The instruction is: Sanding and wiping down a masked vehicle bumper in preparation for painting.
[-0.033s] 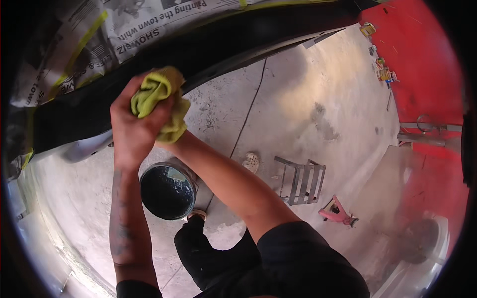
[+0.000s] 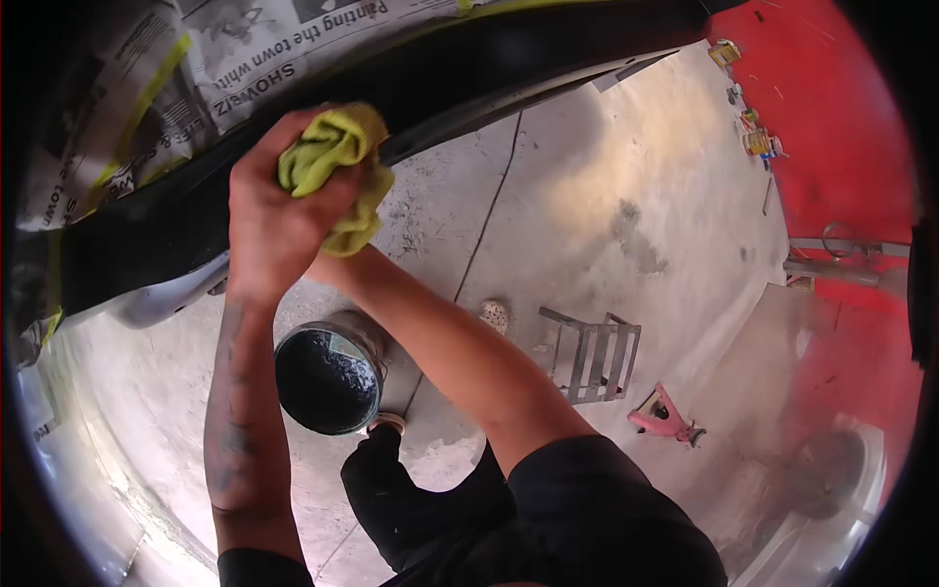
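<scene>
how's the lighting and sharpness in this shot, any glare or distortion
Head view: fisheye distortion with a dark rounded border; a warm bright patch on the concrete floor, greyer around it; in the head view, the black panel is so dark that little surface detail shows; also in the head view, haze softens the lower right, while the folds of the yellow-green cloth read fairly clearly.

Crumpled into a thick wad, a yellow-green cloth [image 2: 352,135]: brighter on the left folds, duller along the right, slack toward the bottom. Gripped in the fingers of the left hand [image 2: 269,215], overlapping the lower edge of a long black panel [image 2: 435,83]; hard to tell whether touching.
</scene>
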The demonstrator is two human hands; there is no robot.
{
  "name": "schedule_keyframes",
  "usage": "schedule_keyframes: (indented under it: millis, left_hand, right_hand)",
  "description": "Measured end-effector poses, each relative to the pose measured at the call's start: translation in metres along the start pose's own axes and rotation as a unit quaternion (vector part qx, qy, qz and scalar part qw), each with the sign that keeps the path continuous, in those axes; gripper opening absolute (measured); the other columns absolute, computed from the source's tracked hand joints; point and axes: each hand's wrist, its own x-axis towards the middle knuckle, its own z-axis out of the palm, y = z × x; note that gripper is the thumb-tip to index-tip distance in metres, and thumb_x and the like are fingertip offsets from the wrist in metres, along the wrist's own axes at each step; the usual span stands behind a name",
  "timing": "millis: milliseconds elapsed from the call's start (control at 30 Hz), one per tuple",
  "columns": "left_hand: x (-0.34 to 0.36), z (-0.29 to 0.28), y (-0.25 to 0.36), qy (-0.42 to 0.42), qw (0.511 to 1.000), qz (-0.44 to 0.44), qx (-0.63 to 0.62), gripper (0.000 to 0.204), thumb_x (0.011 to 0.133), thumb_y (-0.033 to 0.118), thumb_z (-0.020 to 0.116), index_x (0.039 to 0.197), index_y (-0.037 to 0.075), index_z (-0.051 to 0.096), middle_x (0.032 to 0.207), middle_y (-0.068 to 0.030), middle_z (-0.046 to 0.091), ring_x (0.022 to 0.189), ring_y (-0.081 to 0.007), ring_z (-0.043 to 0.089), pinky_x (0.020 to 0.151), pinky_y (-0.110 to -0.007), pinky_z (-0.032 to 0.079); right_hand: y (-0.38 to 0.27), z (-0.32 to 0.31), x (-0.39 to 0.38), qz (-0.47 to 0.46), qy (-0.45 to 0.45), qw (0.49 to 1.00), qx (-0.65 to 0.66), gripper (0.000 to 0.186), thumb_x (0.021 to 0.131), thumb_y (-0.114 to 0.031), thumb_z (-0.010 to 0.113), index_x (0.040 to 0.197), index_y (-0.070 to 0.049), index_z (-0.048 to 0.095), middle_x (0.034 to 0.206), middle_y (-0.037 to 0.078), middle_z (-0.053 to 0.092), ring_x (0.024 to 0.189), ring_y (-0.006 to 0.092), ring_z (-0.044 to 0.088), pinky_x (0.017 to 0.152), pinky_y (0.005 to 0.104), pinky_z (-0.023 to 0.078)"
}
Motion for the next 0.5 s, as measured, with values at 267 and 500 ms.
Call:
schedule_keyframes:
  millis: [267,500]
  left_hand:
    - [0.155,0.177,0.021,-0.063,0.94,0.232,0.243,0.041,0.079,0.006,0.074,0.119,0.008,0.066,0.11,-0.0143,0.066,0.101,-0.0302,0.066,0.088,-0.037,0.053]
    - [0.211,0.259,0.01,-0.06,0.89,0.332,0.306,0.044,0.08,0.004,0.07,0.124,0.003,0.061,0.116,-0.0194,0.062,0.106,-0.0361,0.062,0.089,-0.037,0.051]
  right_hand:
    - [0.08,-0.295,0.057,-0.062,0.122,0.851,-0.507,0.056,0.092,-0.044,0.051,0.14,-0.016,0.049,0.143,0.005,0.05,0.137,0.0253,0.04,0.116,0.0532,0.023]
    - [0.073,-0.298,0.056,0.12,0.047,0.905,-0.404,0.065,0.097,-0.056,0.041,0.15,-0.018,0.038,0.153,0.003,0.039,0.148,0.0232,0.022,0.121,0.0534,0.008]
